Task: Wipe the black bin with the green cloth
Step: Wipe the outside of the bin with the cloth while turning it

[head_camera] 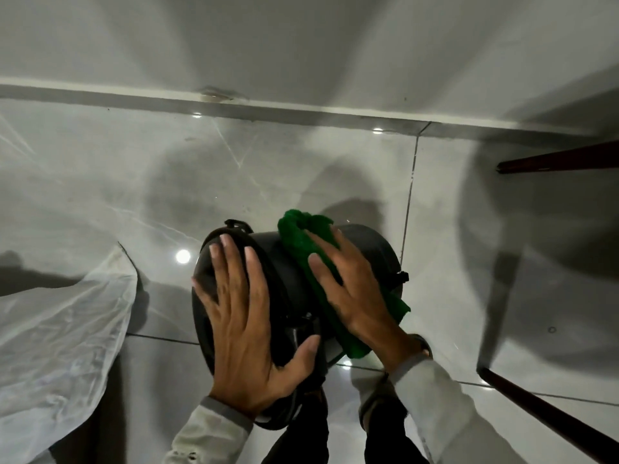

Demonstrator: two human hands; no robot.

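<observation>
left hand [248, 333] flat on black bin [294, 279]; right hand [351, 293] presses green cloth [301, 242].

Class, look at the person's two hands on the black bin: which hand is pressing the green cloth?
The right hand presses the green cloth flat against the black plastic bin. The left hand is bare, spread over the bin's lid end.

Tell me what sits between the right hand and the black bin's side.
The green cloth: in the head view the right hand presses flat on it, against the side of the black bin. The left hand rests bare on the lid end.
</observation>
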